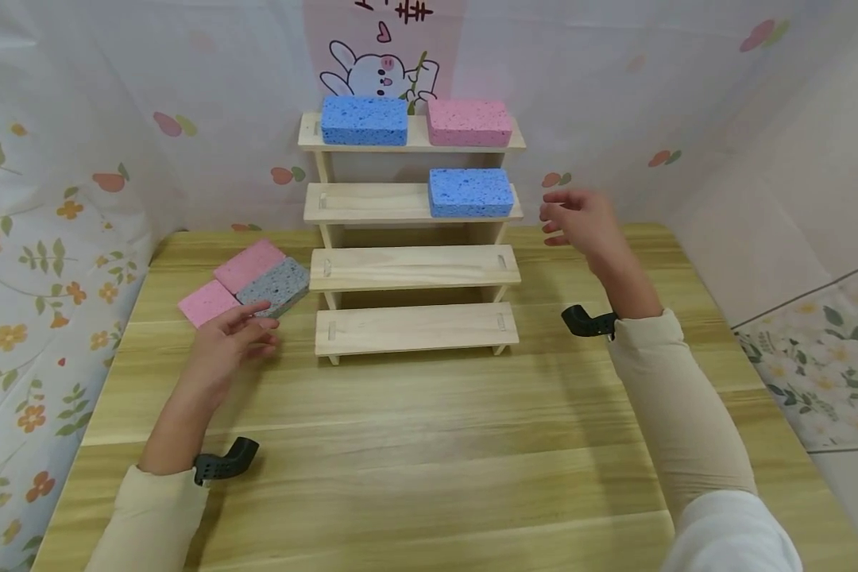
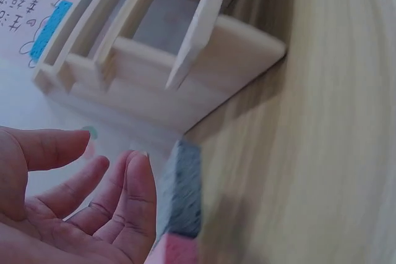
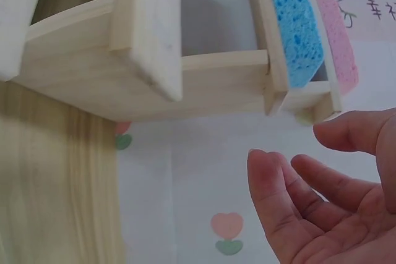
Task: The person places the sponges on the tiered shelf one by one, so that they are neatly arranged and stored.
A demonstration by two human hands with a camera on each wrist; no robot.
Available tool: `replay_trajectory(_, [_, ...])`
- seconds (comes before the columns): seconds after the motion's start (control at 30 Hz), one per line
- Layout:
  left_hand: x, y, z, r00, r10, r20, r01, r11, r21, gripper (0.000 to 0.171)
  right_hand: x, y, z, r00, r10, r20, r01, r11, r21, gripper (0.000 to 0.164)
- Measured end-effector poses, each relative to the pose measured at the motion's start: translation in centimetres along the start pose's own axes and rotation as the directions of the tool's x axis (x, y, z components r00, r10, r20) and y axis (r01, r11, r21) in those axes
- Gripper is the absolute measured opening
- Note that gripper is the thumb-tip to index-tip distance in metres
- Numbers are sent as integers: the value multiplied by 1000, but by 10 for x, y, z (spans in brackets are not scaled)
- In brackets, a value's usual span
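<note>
We are wearing a long cream left sleeve and a matching right sleeve, both gathering at the cuffs; beyond them our left hand and right hand are showing bare. Over the right one, higher up, we are wearing a white outer sleeve. Beside the cuffs we are wearing bent black attachments: a left attachment, pocked with small holes, and a right attachment.

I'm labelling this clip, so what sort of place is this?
Probably a small staged tabletop workspace: a pale wooden four-tier rack holding rectangular blue and pink sponges stands on a yellowish wood-grain table, before a white printed sheet.
</note>
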State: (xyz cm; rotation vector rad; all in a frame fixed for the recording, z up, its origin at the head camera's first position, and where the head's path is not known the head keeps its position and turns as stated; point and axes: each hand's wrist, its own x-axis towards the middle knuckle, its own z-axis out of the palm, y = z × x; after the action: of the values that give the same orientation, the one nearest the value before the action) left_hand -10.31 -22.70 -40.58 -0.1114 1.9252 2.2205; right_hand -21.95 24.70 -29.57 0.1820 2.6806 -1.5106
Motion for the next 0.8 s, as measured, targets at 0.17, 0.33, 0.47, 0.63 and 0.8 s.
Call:
replay_trajectory(0.17, [-4,10,-18,999,52,2,-51,998,-40,21,-2,12,0,1000,-13,28,14,1000,-20,45])
replay_trajectory(0.33, [-7,20,-35,998,61,-22,-62,997,-38,21,-5,26,-1,999,-18,49,20,999,-26,43])
replay_trajectory(0.47, [-5,26,-50,997,65,-32,-67,997,-48,21,-8,38,1,996,-14,84,18,999,-43,41])
replay_trajectory(0.63, [0,29,-63,996,58,-66,-59,998,-23,21,-11,52,4,991,6,131,2,998,-56,40])
replay_trajectory(0.8, [5,30,-72,989,7,-148,-7,1000,1,19,-16,62,9,984,33,173,-25,999,-44,40])
